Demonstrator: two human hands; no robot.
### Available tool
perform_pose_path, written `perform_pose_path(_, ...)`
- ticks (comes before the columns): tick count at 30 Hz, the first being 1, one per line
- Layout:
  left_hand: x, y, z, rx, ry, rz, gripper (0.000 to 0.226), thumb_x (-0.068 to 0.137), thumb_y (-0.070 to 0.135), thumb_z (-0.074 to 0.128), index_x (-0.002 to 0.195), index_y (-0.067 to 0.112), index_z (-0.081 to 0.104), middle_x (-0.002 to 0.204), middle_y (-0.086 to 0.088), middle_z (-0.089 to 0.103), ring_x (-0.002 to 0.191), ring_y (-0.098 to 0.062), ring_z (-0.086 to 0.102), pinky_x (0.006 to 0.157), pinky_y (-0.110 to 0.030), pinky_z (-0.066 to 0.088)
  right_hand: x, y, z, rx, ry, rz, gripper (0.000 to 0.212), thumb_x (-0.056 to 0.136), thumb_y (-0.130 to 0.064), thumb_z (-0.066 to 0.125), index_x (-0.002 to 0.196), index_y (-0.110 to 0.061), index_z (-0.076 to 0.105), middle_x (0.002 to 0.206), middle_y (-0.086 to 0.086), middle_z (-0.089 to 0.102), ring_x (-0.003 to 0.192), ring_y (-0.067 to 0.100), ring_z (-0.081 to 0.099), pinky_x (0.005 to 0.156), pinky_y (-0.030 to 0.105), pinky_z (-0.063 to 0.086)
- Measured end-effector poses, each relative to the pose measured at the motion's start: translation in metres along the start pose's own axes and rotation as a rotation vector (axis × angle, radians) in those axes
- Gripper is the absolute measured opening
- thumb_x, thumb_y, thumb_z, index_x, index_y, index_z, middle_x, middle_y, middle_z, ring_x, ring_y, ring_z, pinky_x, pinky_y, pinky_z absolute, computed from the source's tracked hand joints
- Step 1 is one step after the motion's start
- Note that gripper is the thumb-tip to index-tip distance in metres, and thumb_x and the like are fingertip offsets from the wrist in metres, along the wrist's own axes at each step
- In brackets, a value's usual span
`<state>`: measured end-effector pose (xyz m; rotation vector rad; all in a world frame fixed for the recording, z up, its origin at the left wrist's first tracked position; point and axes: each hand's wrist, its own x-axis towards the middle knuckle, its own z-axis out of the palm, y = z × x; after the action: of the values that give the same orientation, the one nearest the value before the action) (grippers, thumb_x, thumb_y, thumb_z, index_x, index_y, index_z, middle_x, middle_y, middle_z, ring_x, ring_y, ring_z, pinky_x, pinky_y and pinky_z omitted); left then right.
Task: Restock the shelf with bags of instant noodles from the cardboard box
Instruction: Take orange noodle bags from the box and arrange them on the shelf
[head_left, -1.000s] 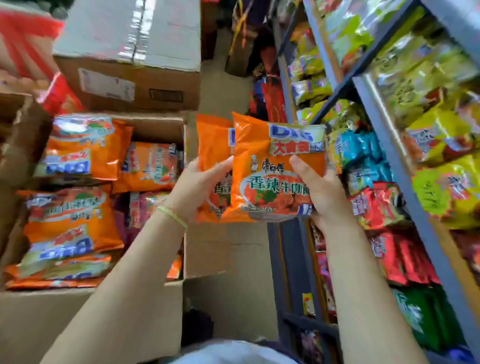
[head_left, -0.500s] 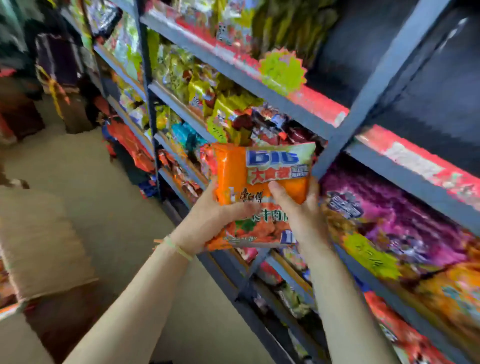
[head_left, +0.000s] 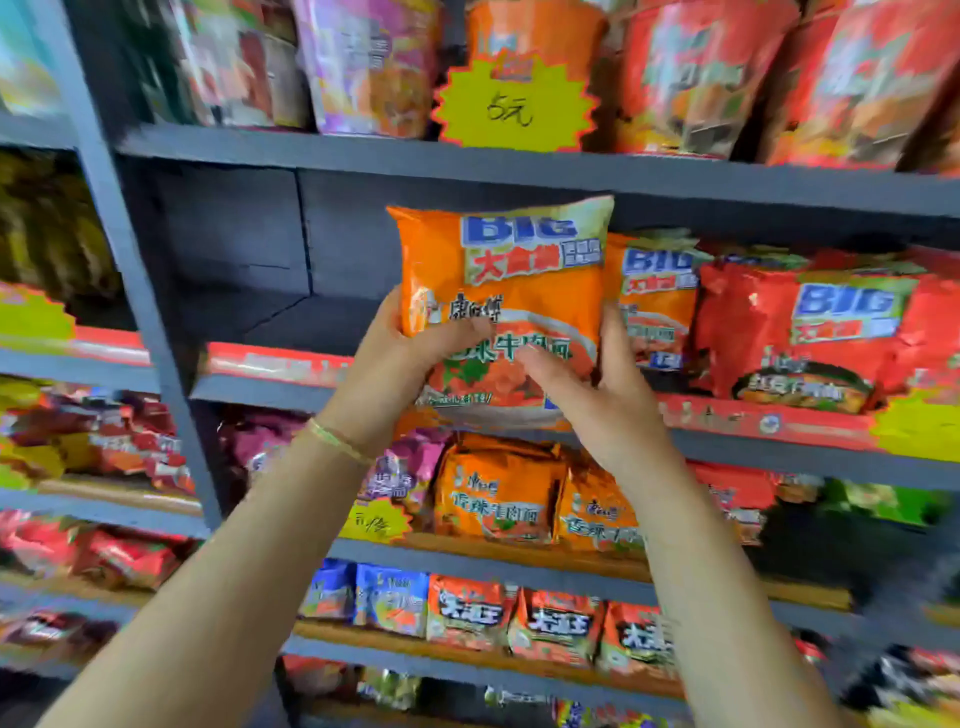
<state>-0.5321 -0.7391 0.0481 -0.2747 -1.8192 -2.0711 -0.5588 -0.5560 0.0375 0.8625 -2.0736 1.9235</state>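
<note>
I hold an orange bag of instant noodles (head_left: 511, 291) upright in front of the grey shelf (head_left: 270, 387). My left hand (head_left: 395, 364) grips its lower left edge and my right hand (head_left: 592, 384) grips its lower right side. Whether more bags sit behind the front one is hidden. The bag is level with the middle shelf bay, whose left part (head_left: 249, 270) stands bare. Just to the right another orange bag (head_left: 657, 301) stands on that shelf, beside a red bag (head_left: 810, 332). The cardboard box is out of view.
Cup noodles (head_left: 691, 73) and a yellow star price tag (head_left: 511, 106) fill the shelf above. Lower shelves hold orange bags (head_left: 498, 493), purple bags (head_left: 400, 478) and red bags (head_left: 556, 621). A grey upright post (head_left: 130, 291) separates the left bay.
My view has swung from the box and aisle round to face the shelf squarely. Both hands have carried the orange bag up to the middle bay, next to the orange bag standing there.
</note>
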Motion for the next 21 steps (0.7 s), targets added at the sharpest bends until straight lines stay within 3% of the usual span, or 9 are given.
perform_pose_path(3, 0.043, -0.004, 0.043, 0.026, -0.190, -0.112, 0.033, 0.090, 0.015, 0.068, 0.122, 0.012, 0.064, 0.114, -0.010, 0.073, 0.101, -0.029, 0.072, 0.088, -0.041, 0.057, 0.022, 0.009, -0.044, -0.067, 0.193, 0.017, 0.045, 0.092, -0.040, 0.065, 0.133, -0.035, 0.049, 0.109, -0.031, 0.064, 0.099, -0.016, 0.060, 0.077, 0.004, 0.046)
perform_pose_path(7, 0.095, -0.025, 0.078, 0.226, -0.410, -0.149, 0.053, 0.083, 0.030, 0.078, 0.131, 0.017, 0.060, 0.123, -0.004, 0.070, 0.113, -0.023, 0.067, 0.104, -0.046, 0.049, 0.046, 0.030, -0.088, -0.214, 0.292, 0.065, 0.051, 0.091, -0.051, 0.064, 0.135, -0.034, 0.046, 0.109, -0.025, 0.064, 0.098, -0.007, 0.063, 0.084, 0.022, 0.050)
perform_pose_path(12, 0.135, -0.058, 0.104, 0.256, -0.331, -0.080, 0.078, 0.066, 0.024, 0.092, 0.132, 0.014, 0.052, 0.121, -0.004, 0.071, 0.109, -0.022, 0.069, 0.099, -0.047, 0.053, 0.063, 0.054, -0.114, -0.505, 0.345, 0.046, 0.074, 0.085, -0.066, 0.060, 0.144, -0.031, 0.034, 0.134, -0.012, 0.057, 0.119, 0.009, 0.057, 0.098, 0.039, 0.052)
perform_pose_path(15, 0.145, -0.080, 0.113, 0.301, -0.291, -0.061, 0.076, 0.069, 0.016, 0.090, 0.133, 0.014, 0.049, 0.119, -0.002, 0.071, 0.106, -0.016, 0.070, 0.097, -0.044, 0.055, 0.062, 0.061, -0.113, -0.649, 0.328, 0.065, 0.086, 0.085, -0.050, 0.072, 0.150, -0.024, 0.022, 0.144, -0.002, 0.045, 0.122, 0.010, 0.050, 0.093, 0.029, 0.046)
perform_pose_path(17, 0.148, -0.089, 0.116, 0.317, -0.340, -0.067, 0.070, 0.072, 0.012, 0.087, 0.132, 0.016, 0.051, 0.120, -0.002, 0.071, 0.108, -0.017, 0.069, 0.098, -0.046, 0.053, 0.058, 0.068, -0.110, -0.769, 0.331, 0.025, 0.089, 0.085, -0.038, 0.075, 0.152, -0.022, 0.017, 0.145, 0.005, 0.039, 0.128, 0.018, 0.050, 0.093, 0.032, 0.049)
perform_pose_path(19, 0.153, -0.092, 0.117, 0.377, -0.385, -0.077, 0.068, 0.072, 0.019, 0.088, 0.131, 0.022, 0.053, 0.120, 0.002, 0.070, 0.111, -0.017, 0.068, 0.100, -0.047, 0.052, 0.056, 0.077, -0.106, -1.004, 0.365, -0.074, 0.090, 0.083, -0.035, 0.078, 0.151, -0.021, 0.021, 0.147, 0.012, 0.036, 0.133, 0.027, 0.044, 0.100, 0.039, 0.049)
perform_pose_path(21, 0.158, -0.094, 0.117, 0.498, -0.363, -0.077, 0.078, 0.062, 0.045, 0.092, 0.128, 0.036, 0.052, 0.122, 0.009, 0.068, 0.115, -0.016, 0.065, 0.105, -0.052, 0.046, 0.057, 0.084, -0.104, -1.219, 0.380, -0.147, 0.086, 0.079, -0.035, 0.081, 0.149, -0.023, 0.032, 0.146, 0.020, 0.037, 0.134, 0.034, 0.040, 0.102, 0.045, 0.047)
